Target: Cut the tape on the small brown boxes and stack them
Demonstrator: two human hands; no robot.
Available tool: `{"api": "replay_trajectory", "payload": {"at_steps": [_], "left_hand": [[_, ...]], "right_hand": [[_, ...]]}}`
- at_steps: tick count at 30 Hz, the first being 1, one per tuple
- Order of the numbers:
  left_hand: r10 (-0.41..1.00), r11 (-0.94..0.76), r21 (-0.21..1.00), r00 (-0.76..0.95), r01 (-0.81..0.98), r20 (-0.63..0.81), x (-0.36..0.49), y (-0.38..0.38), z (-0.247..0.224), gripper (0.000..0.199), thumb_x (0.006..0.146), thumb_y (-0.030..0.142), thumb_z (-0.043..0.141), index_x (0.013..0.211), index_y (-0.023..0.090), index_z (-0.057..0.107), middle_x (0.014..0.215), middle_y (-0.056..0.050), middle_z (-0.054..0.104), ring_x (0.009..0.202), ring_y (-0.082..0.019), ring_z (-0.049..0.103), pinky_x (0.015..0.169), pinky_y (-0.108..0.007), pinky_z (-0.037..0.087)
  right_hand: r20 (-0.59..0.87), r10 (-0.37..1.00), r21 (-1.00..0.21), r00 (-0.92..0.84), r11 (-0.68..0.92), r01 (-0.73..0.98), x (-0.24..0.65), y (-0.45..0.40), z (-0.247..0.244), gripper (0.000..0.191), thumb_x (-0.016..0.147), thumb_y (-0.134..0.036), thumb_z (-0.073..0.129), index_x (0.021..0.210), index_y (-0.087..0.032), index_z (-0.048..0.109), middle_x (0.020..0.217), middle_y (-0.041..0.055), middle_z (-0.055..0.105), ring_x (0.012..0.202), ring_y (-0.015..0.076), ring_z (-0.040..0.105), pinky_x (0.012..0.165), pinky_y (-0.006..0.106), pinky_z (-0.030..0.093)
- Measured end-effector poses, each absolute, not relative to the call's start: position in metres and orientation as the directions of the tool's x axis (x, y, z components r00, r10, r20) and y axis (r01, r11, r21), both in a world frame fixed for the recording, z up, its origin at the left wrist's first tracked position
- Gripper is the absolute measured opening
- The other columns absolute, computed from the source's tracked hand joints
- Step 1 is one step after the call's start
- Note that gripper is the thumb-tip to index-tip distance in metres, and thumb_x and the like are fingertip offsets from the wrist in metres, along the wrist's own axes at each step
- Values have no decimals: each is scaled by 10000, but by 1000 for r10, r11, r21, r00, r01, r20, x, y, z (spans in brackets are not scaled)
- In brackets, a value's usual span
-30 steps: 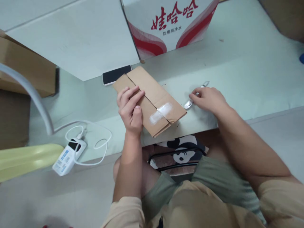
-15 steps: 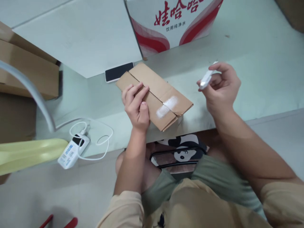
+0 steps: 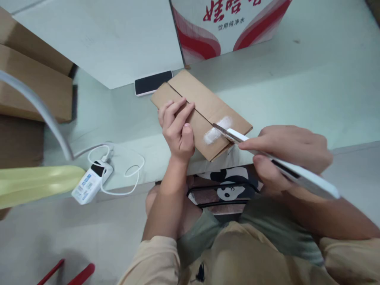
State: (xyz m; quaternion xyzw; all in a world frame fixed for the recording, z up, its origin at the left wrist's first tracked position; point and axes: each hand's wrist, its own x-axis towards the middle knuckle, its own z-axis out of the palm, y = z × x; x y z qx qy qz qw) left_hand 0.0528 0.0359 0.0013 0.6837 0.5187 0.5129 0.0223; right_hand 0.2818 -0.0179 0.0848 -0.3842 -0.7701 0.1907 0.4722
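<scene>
A brown cardboard box (image 3: 204,101) sits tilted near the table's front edge, with a seam along its top and a strip of clear tape (image 3: 212,136) across that seam. My left hand (image 3: 177,128) grips the box from its near left side, its fingers and thumb on the top face. In my right hand (image 3: 293,146) is a utility knife (image 3: 308,180) with a white handle. Its blade is out, and the tip meets the seam at the tape.
Behind the box stand a phone (image 3: 152,83) lying flat and a red-and-white water carton (image 3: 202,41). A white charging device (image 3: 92,184) with a looped cable lies left, by a yellow object (image 3: 41,184). More cardboard boxes (image 3: 35,83) stand at far left.
My right hand has moved left and down toward the box and turned the utility knife, bringing its blade to the taped seam. My left hand keeps its grip on the box.
</scene>
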Motion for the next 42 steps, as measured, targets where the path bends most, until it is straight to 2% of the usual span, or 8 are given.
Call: {"api": "replay_trajectory", "payload": {"at_steps": [2, 4, 21, 27, 31, 35, 39, 42], "left_hand": [[727, -455, 528, -44, 717, 686, 52, 36, 1, 616, 1000, 570, 264, 1197, 237, 743, 1291, -71, 691, 1321, -289, 543, 1223, -496, 321], [705, -477, 502, -27, 721, 709, 52, 36, 0, 589, 1008, 528, 271, 1204, 237, 744, 1282, -70, 698, 1310, -281, 549, 1211, -485, 336], [696, -533, 555, -41, 639, 717, 47, 39, -2, 488, 999, 507, 381, 1177, 268, 768, 1248, -58, 694, 1283, -283, 560, 1205, -517, 347], [689, -519, 528, -36, 673, 724, 47, 38, -1, 542, 1002, 521, 327, 1229, 241, 731, 1269, -71, 684, 1282, -278, 558, 1214, -498, 340], [681, -516, 520, -42, 681, 731, 48, 37, 1, 535, 992, 520, 336, 1278, 211, 667, 1237, -84, 693, 1255, -274, 572, 1179, -487, 380], [636, -557, 498, -43, 665, 770, 47, 38, 1, 427, 986, 426, 384, 1153, 214, 714, 1216, -77, 709, 1228, -259, 578, 1160, -463, 390], [646, -555, 507, -43, 660, 762, 42, 37, 1, 416, 980, 426, 399, 1137, 217, 723, 1214, -77, 713, 1229, -266, 580, 1161, -466, 382], [649, -542, 511, -55, 667, 759, 39, 36, 0, 426, 980, 442, 391, 1122, 221, 726, 1208, -74, 713, 1230, -269, 582, 1159, -470, 383]], "right_hand": [[704, 612, -467, -360, 781, 416, 279, -14, 86, 237, 804, -71, 565, 913, -253, 672, 590, -29, 520, 504, 111, 468, 517, 303, 381], [684, 597, -431, -418, 794, 429, 276, -11, 86, 242, 796, -58, 579, 901, -260, 662, 576, -31, 520, 496, 120, 460, 526, 308, 388], [559, 686, -555, -466, 727, 404, 285, -13, 76, 217, 910, -150, 505, 924, -271, 685, 616, -26, 603, 550, 112, 570, 598, 279, 467], [670, 718, -669, -188, 694, 266, 295, -24, 80, 149, 916, -255, 547, 829, -260, 668, 547, -27, 441, 454, 121, 401, 497, 330, 347], [682, 718, -687, 142, 563, 459, 300, -4, 62, 197, 952, -391, 530, 910, -289, 694, 602, -6, 568, 504, 155, 542, 508, 330, 429], [533, 845, -629, -35, 424, 652, 305, 41, 32, 459, 882, -446, 597, 1282, -221, 608, 992, 78, 739, 847, 232, 689, 795, 406, 570], [132, 990, -449, -55, 109, 887, 309, 69, 3, 840, 801, -548, 644, 1487, -111, 434, 1238, 218, 651, 1131, 387, 598, 956, 536, 501], [-97, 995, -308, 1, -31, 951, 309, 73, -4, 870, 820, -588, 607, 1494, -65, 434, 1247, 275, 593, 1166, 448, 545, 980, 577, 453]]}}
